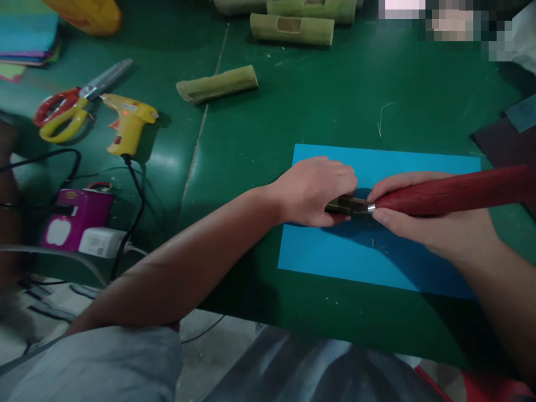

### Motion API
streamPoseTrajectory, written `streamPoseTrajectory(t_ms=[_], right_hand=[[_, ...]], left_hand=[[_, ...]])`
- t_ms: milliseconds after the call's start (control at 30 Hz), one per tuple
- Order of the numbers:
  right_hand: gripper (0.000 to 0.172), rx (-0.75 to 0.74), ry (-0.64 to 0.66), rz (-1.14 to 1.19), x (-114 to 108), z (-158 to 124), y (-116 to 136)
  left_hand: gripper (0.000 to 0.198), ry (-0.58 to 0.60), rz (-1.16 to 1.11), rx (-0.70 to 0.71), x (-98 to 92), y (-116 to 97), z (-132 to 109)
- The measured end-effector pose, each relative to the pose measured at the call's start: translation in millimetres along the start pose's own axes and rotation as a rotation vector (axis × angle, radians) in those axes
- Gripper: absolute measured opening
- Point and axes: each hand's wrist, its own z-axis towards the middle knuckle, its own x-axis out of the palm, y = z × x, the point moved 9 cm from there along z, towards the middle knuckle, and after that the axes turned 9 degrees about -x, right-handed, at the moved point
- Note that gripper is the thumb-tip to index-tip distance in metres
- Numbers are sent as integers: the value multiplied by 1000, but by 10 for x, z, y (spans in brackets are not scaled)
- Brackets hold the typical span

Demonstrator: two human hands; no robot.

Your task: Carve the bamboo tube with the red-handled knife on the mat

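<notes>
Soft, creased grey cloth covers the person's lap below the edge of a smooth, glossy green tabletop. On it lies a flat, rectangular sheet of bright blue paper, sprinkled with a few fine shavings. Over the sheet, the left hand curls its fingers around a small, dark olive-brown piece, mostly hidden in the grip. The right hand pinches a tool with a thick, grained, dark red handle between thumb and fingers, close to its shiny metal collar; the dark tip reaches the piece's exposed end, though exact contact is unclear. Left of the sheet sit a boxy purple plastic power block and a white charger. Beyond them lie a yellow plastic glue gun and red-and-yellow-handled scissors. Farther off rest a slightly bent, pale green bamboo tube and a straighter bamboo tube with a rectangular opening.
</notes>
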Motion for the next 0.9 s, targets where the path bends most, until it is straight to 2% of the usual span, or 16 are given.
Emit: streamPoseTrajectory(t_ms=[233, 533, 733, 900], right_hand=[[20, -39, -36, -68, -38, 15, 32], [20, -109, -10, -53, -31, -4, 48], [21, -23, 50, -7, 27, -10, -12], [23, -39, -29, -59, -41, -2, 2]], left_hand=[[19, 3, -31, -10, 9, 15, -11], [26, -43, -96, -61, -27, 81, 8], [28, -50, -110, -51, -28, 76, 15], [24, -58, -100, -46, -24, 71, 6]])
